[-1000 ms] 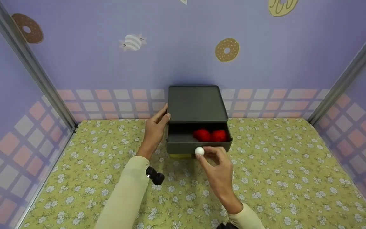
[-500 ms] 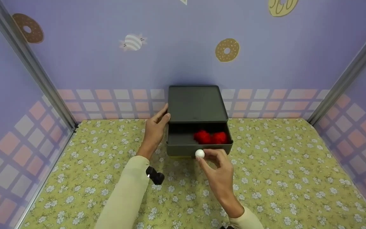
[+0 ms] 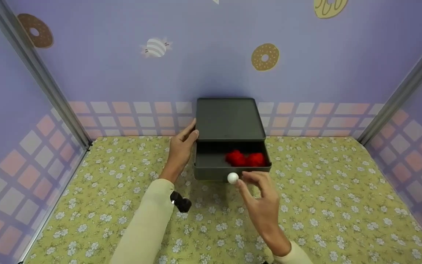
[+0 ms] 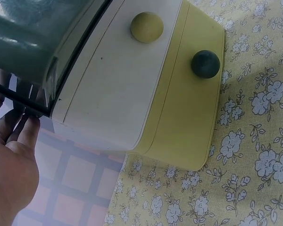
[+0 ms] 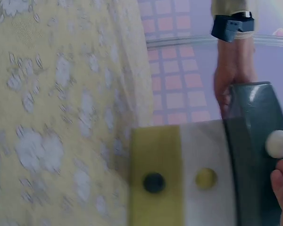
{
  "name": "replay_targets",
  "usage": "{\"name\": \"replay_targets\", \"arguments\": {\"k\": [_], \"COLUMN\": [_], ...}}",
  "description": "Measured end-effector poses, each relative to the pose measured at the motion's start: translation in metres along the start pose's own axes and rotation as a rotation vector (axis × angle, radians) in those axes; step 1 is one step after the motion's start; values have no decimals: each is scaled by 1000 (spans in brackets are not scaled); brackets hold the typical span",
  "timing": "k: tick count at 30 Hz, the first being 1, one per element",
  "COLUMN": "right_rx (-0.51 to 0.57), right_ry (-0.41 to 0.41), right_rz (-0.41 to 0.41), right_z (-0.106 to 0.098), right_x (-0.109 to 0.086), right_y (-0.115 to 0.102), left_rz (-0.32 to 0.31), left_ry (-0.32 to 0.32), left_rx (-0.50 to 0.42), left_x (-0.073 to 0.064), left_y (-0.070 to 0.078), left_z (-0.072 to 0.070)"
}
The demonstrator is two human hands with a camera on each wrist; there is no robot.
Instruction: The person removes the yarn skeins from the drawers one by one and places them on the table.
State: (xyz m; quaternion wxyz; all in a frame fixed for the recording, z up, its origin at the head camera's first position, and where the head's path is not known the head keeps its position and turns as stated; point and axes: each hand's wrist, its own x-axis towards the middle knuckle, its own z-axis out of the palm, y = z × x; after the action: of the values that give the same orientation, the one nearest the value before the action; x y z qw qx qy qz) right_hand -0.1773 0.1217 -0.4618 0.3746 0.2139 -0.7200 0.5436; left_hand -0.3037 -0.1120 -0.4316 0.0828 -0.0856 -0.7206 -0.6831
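No text seems readable, even on the blurry dark grey, square, plastic-looking top (image 3: 230, 119) beside the left fingers (image 3: 192, 137).

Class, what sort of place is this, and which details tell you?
Probably a small staged booth: a purple wall printed with doughnuts and sweets, metal corner posts, and a floral surface filling the space between.

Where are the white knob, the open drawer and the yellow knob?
White knob (image 3: 233, 178): head view, middle of its round front.
Open drawer (image 3: 211, 173): head view, left part of its front panel.
Yellow knob (image 4: 147, 27): left wrist view, middle of its round face.
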Motion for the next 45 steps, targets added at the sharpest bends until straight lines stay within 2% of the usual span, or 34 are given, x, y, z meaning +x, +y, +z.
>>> {"name": "replay_targets", "arguments": {"k": [3,6,11,19,27,38,45], "right_rx": [-72,-121,-178,-267,-272,-375,-373], "right_ry": [-11,-55,-160,-385,-586,-764,-844], "right_rz": [-92,-156,-172,-60,73,189,189], "right_z": [-12,-22,-31,-35,-28,-17,-13], "right_x": [16,35,61,87,104,117,124], "right_y": [-8,-13,-11,-5,2,11,13], "left_rz": [0,1,-3,2,1,-6,-4], "left_ry": [-7,6,1,-14,-11,-13,-5], "left_rx": [-12,-7,-20,-29,-19,-16,-15], "left_x": [0,0,-1,0,0,0,0], "left_y": [0,0,1,0,1,0,1], "left_z": [0,-1,-1,0,-1,-1,-1]}}
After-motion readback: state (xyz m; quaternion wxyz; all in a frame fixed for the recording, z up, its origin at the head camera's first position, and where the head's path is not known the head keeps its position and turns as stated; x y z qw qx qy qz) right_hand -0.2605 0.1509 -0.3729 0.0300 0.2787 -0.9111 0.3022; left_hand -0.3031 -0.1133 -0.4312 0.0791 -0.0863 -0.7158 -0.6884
